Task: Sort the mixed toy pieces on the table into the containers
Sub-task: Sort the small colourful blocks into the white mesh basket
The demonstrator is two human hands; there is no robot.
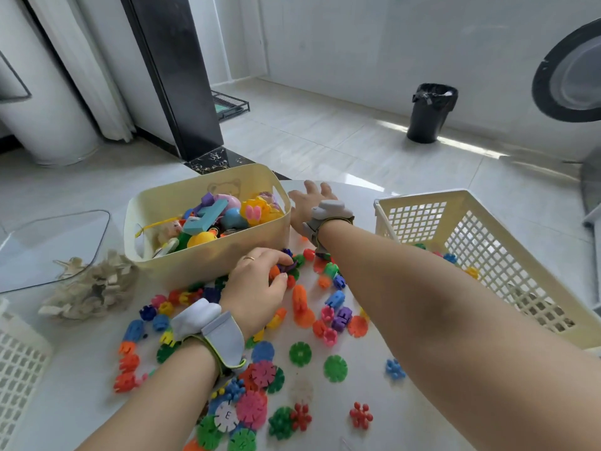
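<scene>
Head view: left hand [257, 284] is curling its fingers [279, 281] round a small clump of interlocking pcs, purple and orange [283, 267], just in front of the cream solid bin [208, 252] sitting toward the table's [406, 418] far-left part and already holding larger toys. Right hand [307, 203] is reaching past that bin's right end toward the table's far edge, fingers spread and holding nothing that shows; what it's going for is hidden behind the hand. Most snowflake discs and connector pcs [302, 353] are lying loose across the table's middle and near edge, w/ a few already inside the lattice basket [487, 255] at the right edge. A second lattice basket [16, 359] is poking in at the left edge, and a heap of beige wooden bits [94, 288] is lying by the bin's left corner. Risks: the left-hand clump is probably only loosely linked, so bits could drop off when lifted; the outstretched right forearm is crossing low over the pile and could sweep pcs toward the edge; sorting looks barely begun, so mis-binning is likely.
</scene>
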